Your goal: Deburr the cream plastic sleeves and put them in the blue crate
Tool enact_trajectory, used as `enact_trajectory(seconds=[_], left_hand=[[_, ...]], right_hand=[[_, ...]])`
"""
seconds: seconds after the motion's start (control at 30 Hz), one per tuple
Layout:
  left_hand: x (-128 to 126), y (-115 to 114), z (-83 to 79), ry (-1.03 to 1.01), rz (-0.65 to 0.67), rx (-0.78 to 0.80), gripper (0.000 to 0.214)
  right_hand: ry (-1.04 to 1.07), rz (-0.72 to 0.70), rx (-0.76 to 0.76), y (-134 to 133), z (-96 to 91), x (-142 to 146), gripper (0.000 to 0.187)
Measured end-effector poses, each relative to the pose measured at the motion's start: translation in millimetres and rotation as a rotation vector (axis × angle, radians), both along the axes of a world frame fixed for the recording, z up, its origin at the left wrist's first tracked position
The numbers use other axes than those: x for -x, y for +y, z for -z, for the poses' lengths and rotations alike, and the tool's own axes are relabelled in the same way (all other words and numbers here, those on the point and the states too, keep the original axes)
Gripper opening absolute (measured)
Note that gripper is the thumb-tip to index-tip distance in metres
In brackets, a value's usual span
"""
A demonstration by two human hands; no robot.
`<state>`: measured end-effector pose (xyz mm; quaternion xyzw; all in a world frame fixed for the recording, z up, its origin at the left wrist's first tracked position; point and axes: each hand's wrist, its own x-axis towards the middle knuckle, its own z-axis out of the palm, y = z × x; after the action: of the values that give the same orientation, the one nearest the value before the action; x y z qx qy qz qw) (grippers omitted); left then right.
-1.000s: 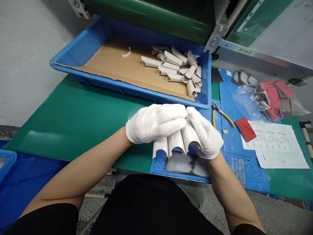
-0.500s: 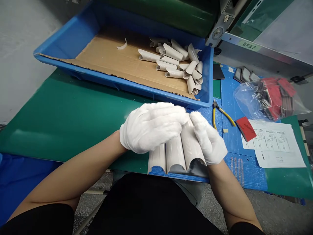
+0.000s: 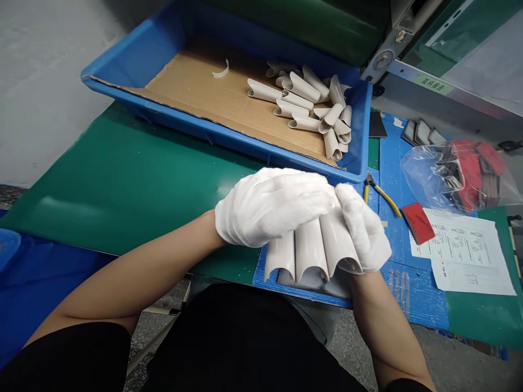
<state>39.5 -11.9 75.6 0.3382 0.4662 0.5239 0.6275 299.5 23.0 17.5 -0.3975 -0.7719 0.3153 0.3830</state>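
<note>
Three cream-coloured curved plastic pieces [image 3: 310,253], ribbed lengthwise, lie side by side in front of me with their arched ends facing my body. My left hand [image 3: 273,207], in a white glove, is laid across their far part, fingers stretched out and close together. My right hand [image 3: 363,228], also gloved, is closed around the right side of the row, its fingertips near the far end. Both gloves hide the far ends of the pieces. Below the arches a dark grey pad [image 3: 339,287] shows on the blue work surface [image 3: 392,256].
Beyond my hands stands a blue bin [image 3: 229,139] lined with cardboard [image 3: 196,95], with several similar curved pieces [image 3: 302,87] heaped at its right. Yellow-handled cutters [image 3: 386,198], a red pad [image 3: 418,223], printed sheets [image 3: 469,272] and a bag of red pads [image 3: 461,169] are at right.
The camera view has shifted, so the scene sits further right. The near ends of the curved pieces look slightly raised, showing more of the dark pad. Both hands stay on them.
</note>
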Motion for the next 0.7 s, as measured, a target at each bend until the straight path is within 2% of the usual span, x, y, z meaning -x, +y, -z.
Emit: enact_trajectory(seconds=[0.13, 0.33, 0.47, 0.57, 0.63, 0.7], left_hand=[[-2, -1, 3.7, 0.063, 0.034, -0.087, 0.032], [2, -5, 18.9, 0.238, 0.046, -0.252, 0.035], [6, -4, 22.9, 0.119, 0.019, -0.147, 0.024], [7, -2, 20.3, 0.132, 0.089, -0.165, 0.023], [7, -1, 17.1, 0.227, 0.171, -0.262, 0.027], [5, 1, 13.5, 0.304, 0.221, -0.332, 0.027]], right_hand=[[-0.021, 0.078, 0.065, 0, -5.5, 1, 0.045], [-0.042, 0.049, 0.07, -1, -11.9, 9, 0.04], [-0.023, 0.055, -0.073, -8, -6.2, 8, 0.038], [-0.03, -0.03, -0.117, -8, -6.5, 7, 0.045], [-0.049, -0.132, -0.092, -5, -10.0, 7, 0.04], [-0.078, -0.16, -0.047, -2, -14.9, 9, 0.032]])
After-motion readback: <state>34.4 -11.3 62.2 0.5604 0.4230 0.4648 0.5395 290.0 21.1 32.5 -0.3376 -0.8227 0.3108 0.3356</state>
